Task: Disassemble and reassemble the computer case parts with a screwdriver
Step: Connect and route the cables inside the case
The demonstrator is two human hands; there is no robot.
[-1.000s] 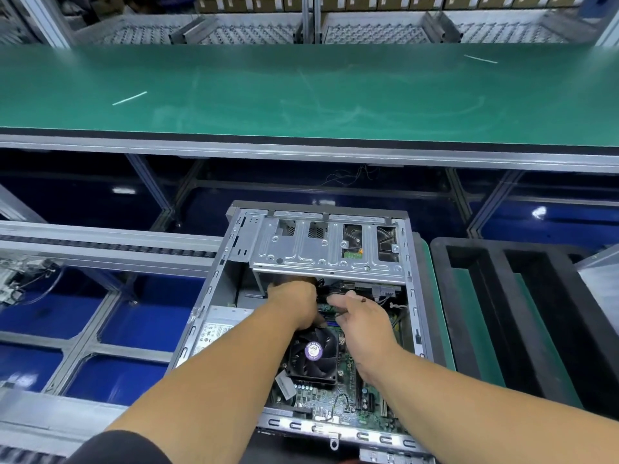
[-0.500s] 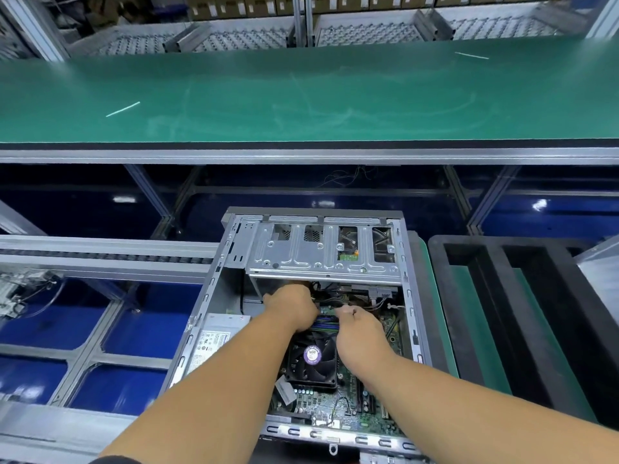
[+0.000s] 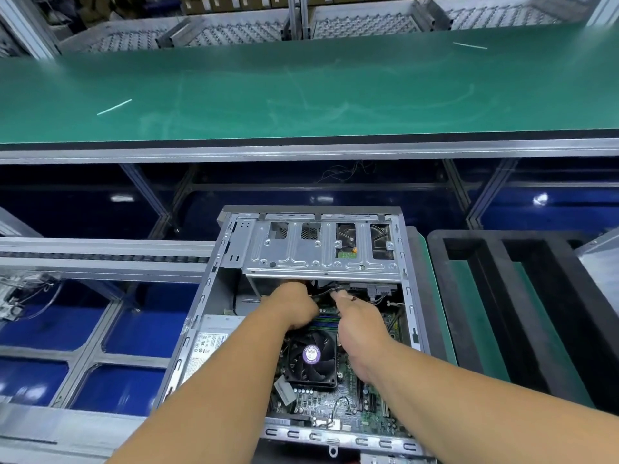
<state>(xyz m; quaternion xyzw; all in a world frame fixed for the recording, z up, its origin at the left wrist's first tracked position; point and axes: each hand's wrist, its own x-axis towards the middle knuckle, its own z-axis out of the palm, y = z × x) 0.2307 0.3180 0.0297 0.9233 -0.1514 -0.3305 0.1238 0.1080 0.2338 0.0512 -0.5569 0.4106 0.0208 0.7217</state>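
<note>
Fingers of both hands reach under the near edge of the drive cage [image 3: 321, 249], deep in the open case [image 3: 214, 289]. The left hand [image 3: 294, 306] is curled into a loose fist, knuckles up, its fingertips hidden below the cage; whether it holds anything cannot be told. The right hand [image 3: 360, 324] points forward, thumb and forefinger brought narrow together at a dark cable [image 3: 323, 293] that runs along the cage's lower edge; they seem to pinch it, though the tips are small and partly hidden. The two hands lie just beside each other, a thin gap between them showing green memory sticks [image 3: 326, 321].

Below the wrists sits the black fan [image 3: 311, 356] with a purple round label, on the motherboard [image 3: 335, 406]. The left forearm crosses the case's near left corner; the right forearm crosses its near right side. To the left of the fan, inside the case, lies the power supply [image 3: 209, 346] with a white label.

The case lies flat on its side, open upward, in the lower middle of the view. Just to its right is a black foam tray [image 3: 502, 316] with long slots. To its left runs a roller rail [image 3: 100, 256] over blue flooring. Beyond the case stretches a green bench [image 3: 301, 92], and past that, metal racks [image 3: 217, 31]. No screwdriver shows.
</note>
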